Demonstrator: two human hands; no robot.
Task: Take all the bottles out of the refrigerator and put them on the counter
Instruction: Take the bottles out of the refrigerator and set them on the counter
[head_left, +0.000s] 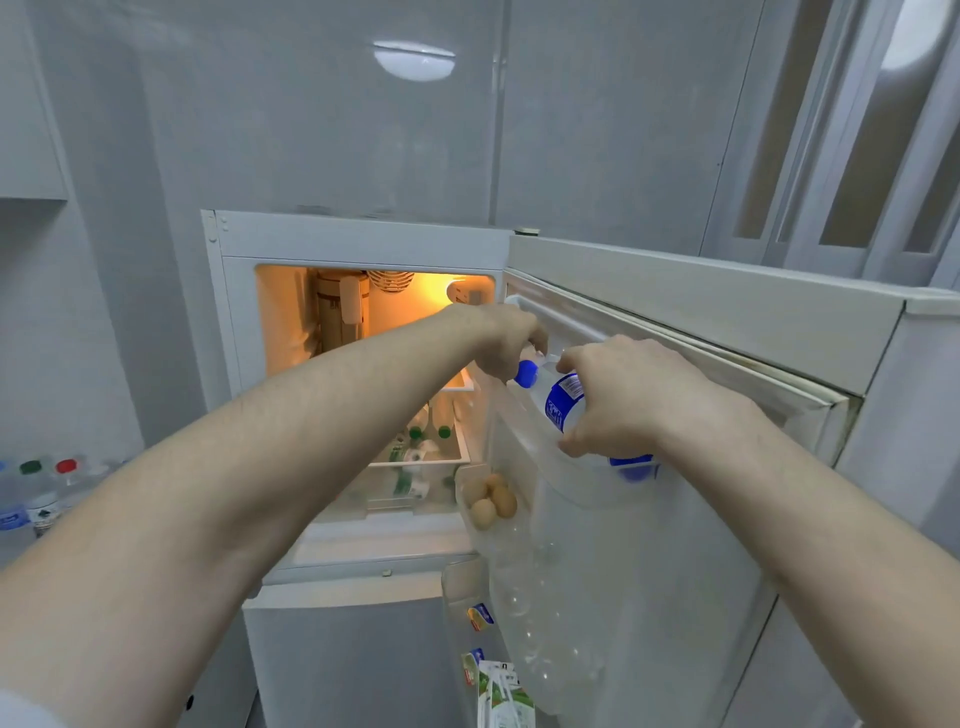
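Note:
The refrigerator (358, 244) stands open, its door (675, 291) swung to the right. A clear water bottle (563, 402) with a blue label and a blue cap leans tilted above the door's upper shelf (587, 488). My right hand (623, 395) grips its body. My left hand (506, 343) curls over its neck just above the cap. Another blue-labelled bottle (631, 462) sits in that shelf, mostly hidden by my right hand. Green-capped bottles (421, 431) stand on a shelf inside the fridge. Several bottles (36, 493) stand on the counter at the far left.
Eggs (491, 501) lie in a door tray below the hands. Large clear bottles (540, 623) fill the lower door shelf, with cartons (501, 696) beside them. The closed lower fridge door (343, 649) is straight below.

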